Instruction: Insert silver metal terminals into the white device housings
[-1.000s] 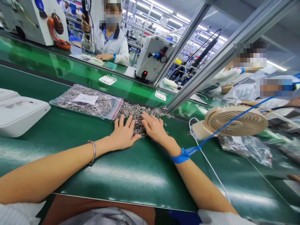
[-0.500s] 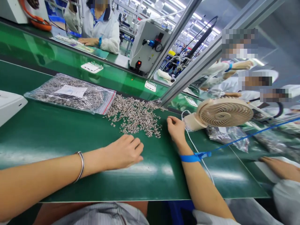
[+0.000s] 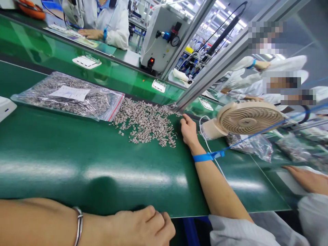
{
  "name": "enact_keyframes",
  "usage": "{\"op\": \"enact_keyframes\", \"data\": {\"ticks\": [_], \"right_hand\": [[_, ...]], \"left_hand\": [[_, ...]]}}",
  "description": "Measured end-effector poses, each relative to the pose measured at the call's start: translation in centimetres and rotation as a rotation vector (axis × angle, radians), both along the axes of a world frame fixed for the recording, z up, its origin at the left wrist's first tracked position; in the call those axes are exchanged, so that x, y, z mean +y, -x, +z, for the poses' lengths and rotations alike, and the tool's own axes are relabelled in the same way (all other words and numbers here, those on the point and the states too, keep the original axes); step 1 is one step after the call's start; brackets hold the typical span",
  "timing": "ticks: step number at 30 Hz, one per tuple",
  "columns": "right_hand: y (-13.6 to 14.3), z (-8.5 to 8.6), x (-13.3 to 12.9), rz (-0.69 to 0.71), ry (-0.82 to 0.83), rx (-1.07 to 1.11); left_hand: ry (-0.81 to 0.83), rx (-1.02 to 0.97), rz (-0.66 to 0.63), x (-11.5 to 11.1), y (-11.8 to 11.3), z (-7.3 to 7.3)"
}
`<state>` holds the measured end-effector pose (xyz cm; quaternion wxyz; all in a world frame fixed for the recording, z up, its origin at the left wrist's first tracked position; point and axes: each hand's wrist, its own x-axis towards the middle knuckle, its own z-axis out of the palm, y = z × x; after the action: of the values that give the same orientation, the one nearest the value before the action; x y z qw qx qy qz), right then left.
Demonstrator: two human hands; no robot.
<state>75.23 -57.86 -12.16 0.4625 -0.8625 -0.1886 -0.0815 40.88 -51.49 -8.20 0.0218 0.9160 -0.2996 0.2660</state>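
Your left hand [image 3: 145,226] and right hand [image 3: 189,130] are curled, whether grasping I cannot tell; tiny silvery metal parts [image 3: 150,124] lie loose on the green tabletop [image 3: 77,147] beside the right one, so touch them lightly

Factory floor, assembly line. Long green bench [image 3: 77,153]; small metal parts [image 3: 148,123] heaped loose on it, more in a clear bag [image 3: 88,106]. White casings [image 3: 87,62] spaced along a green strip [image 3: 123,76] behind. Machine [image 3: 159,49] with dial gauge [image 3: 175,41] and red light [image 3: 152,60] beyond. Co-workers [image 3: 115,24] in white coats [image 3: 119,32], tethered blue wrist strap [image 3: 203,157], rows of ceiling lights [image 3: 242,23].
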Motion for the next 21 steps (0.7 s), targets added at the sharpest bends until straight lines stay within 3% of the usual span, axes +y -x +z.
{"op": "enact_keyframes", "data": {"ticks": [3,7,13,21], "right_hand": [[-1.0,-0.2,0.4,0.030,-0.058,-0.013],[-0.9,-0.4,-0.1,-0.033,-0.057,-0.130],[-1.0,-0.3,0.4,0.138,-0.028,0.007],[2.2,0.5,-0.8,-0.059,-0.071,-0.021]], "left_hand": [[0.004,-0.008,0.005,0.0,0.0,0.0],[0.022,-0.010,0.019,-0.1,-0.1,-0.2],[0.039,-0.040,0.026,-0.4,0.1,-0.4],[-0.047,0.010,-0.043,0.2,0.3,-0.6]]}}
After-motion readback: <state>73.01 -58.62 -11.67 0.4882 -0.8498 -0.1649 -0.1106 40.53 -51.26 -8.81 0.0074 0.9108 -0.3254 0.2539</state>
